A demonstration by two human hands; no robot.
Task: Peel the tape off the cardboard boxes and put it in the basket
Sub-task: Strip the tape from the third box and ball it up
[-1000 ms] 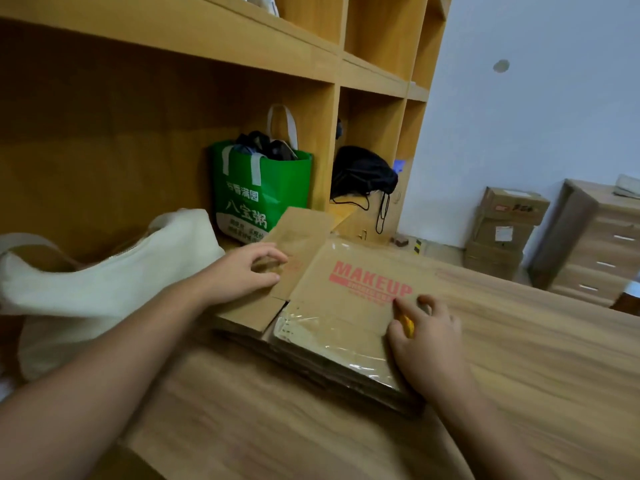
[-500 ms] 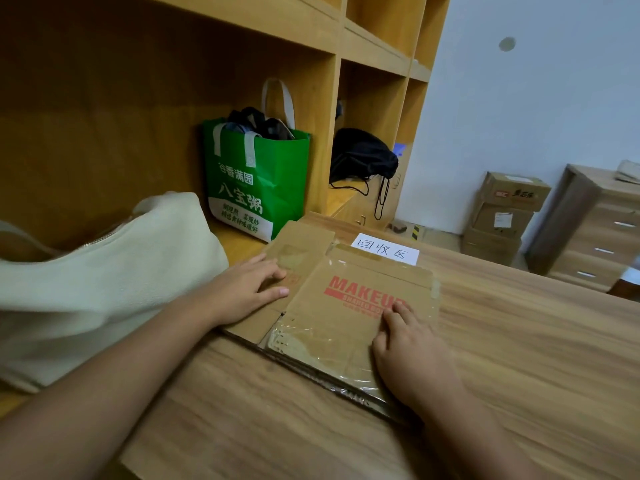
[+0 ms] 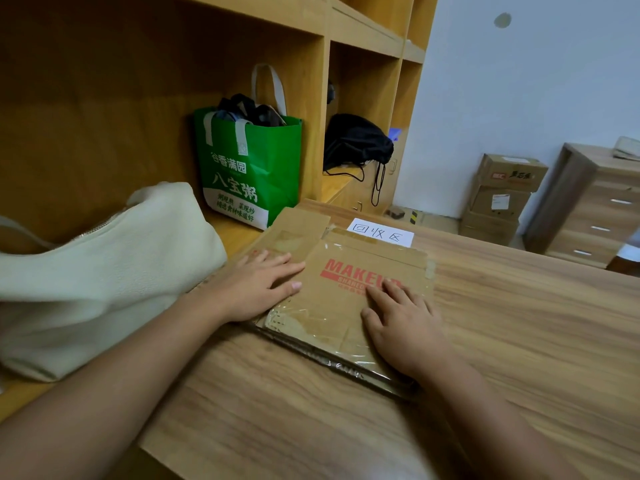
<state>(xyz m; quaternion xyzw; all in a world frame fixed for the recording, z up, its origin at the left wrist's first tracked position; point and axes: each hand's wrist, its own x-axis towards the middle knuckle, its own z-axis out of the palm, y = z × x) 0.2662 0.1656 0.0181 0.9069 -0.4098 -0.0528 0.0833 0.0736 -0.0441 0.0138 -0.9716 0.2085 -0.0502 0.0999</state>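
Note:
A stack of flattened cardboard boxes (image 3: 349, 299) lies on the wooden table (image 3: 485, 341). The top one bears red "MAKEUP" print and shiny clear tape (image 3: 308, 322) across its near half. My left hand (image 3: 256, 289) lies flat with straight fingers on the stack's left flap. My right hand (image 3: 401, 323) presses flat on the top box, its fingers covering part of the red print. Neither hand holds anything that I can see. No basket is in view.
A white paper label (image 3: 381, 232) lies just beyond the stack. A cream bag (image 3: 104, 271) and a green tote bag (image 3: 249, 171) sit in the wooden shelf unit (image 3: 360, 29) at left, a black bag (image 3: 356, 143) in the adjoining compartment. Stacked boxes (image 3: 502, 195) and a drawer chest (image 3: 595, 206) stand at right.
My right hand, curled round a yellow object a second ago, now lies flat and open on the top box. My left hand flattened onto the left flap. The view tilted down.

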